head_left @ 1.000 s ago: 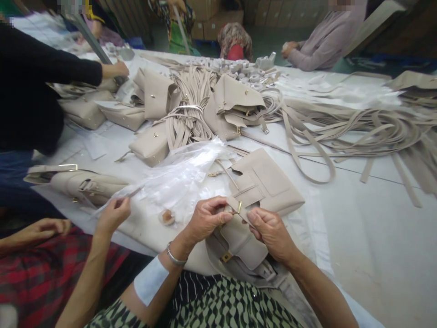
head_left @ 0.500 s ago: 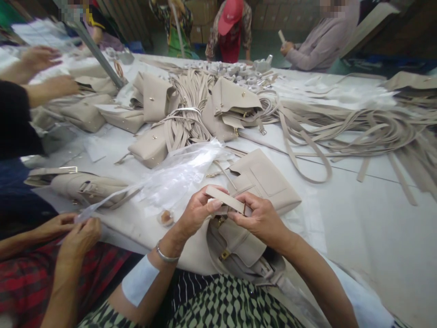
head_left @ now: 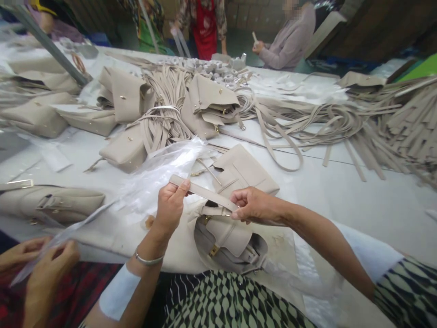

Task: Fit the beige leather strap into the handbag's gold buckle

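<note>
A beige strap [head_left: 210, 195] is stretched between my two hands above a beige handbag [head_left: 227, 232]. My left hand [head_left: 171, 202] pinches its left end between thumb and fingers. At the other end, my right hand [head_left: 251, 204] grips the strap close to a metal buckle, partly hidden by the fingers. The handbag lies tilted near my lap, its flap and gold clasp showing. Just behind my hands rests a flat beige bag piece [head_left: 246, 171] with a stitched pocket outline.
Clear plastic bags [head_left: 160, 168] lie left of centre, beside another beige bag [head_left: 51, 202]. Several bags and a tied bundle of straps [head_left: 164, 109] fill the back; loose straps [head_left: 327, 123] spread right. A co-worker's hands [head_left: 51, 255] hold plastic at lower left. Other people stand across the table.
My left hand has drawn away to the left, so more of the strap shows between my hands. The view has swung right. A co-worker's reaching arms at far left have left view.
</note>
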`<state>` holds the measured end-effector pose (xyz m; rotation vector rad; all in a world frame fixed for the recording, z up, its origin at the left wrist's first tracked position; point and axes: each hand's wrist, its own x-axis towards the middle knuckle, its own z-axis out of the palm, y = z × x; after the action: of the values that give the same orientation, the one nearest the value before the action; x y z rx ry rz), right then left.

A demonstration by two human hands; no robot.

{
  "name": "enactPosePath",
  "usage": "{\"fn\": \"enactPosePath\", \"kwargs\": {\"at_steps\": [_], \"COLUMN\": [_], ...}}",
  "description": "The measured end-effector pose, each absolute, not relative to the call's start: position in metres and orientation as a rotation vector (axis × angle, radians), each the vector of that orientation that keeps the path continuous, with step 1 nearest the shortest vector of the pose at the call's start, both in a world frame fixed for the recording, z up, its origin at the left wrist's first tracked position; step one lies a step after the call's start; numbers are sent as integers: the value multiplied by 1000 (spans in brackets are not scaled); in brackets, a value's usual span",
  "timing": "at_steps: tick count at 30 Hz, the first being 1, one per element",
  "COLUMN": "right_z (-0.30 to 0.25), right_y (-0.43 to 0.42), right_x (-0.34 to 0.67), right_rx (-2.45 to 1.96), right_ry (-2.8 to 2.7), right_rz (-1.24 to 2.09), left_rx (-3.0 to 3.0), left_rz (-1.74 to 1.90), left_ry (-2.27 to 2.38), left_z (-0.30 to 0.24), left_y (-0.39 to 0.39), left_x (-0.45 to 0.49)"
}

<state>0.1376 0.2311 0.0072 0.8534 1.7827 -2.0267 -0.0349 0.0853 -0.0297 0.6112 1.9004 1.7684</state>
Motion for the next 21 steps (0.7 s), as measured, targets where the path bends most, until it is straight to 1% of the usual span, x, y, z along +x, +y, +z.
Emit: {"fn": "enactPosePath", "kwargs": {"at_steps": [3, 6, 8, 10, 11, 12, 16, 18, 19, 21], "right_z": [19, 23, 19, 7, 0, -9, -22, -19, -18, -17], "right_y": [239, 241, 234, 218, 206, 193, 118, 85, 74, 63], "right_x": [139, 142, 139, 123, 107, 85, -23, -55, -64, -73], "right_rx": [799, 720, 637, 631, 682, 925, 597, 732, 707, 413], "right_ry": [1754, 1880, 2112, 2479, 2645, 2813, 2960, 2960, 2933, 2863], "right_rz": [-1946, -1804, -1674, -1552, -1589, -1685, -2047, -2295, -2394, -2435], "left_rx": [583, 600, 598, 625, 665, 759, 867, 856, 846, 823], "left_rz": [1759, 1751, 1764, 1760, 1748, 1685, 1704, 1728, 1736, 1752], "left_ry": [1815, 1779, 1801, 1831, 1839, 1831, 2249, 2426, 2489, 2580], "left_z": [-38, -43, -39, -26, -18, -8, 55, 91, 105, 123], "left_y": [84, 84, 82, 75, 69, 62, 2, -36, -52, -73], "left_x": [-35, -32, -31, -36, -43, -54, -126, -148, -152, -150]}}
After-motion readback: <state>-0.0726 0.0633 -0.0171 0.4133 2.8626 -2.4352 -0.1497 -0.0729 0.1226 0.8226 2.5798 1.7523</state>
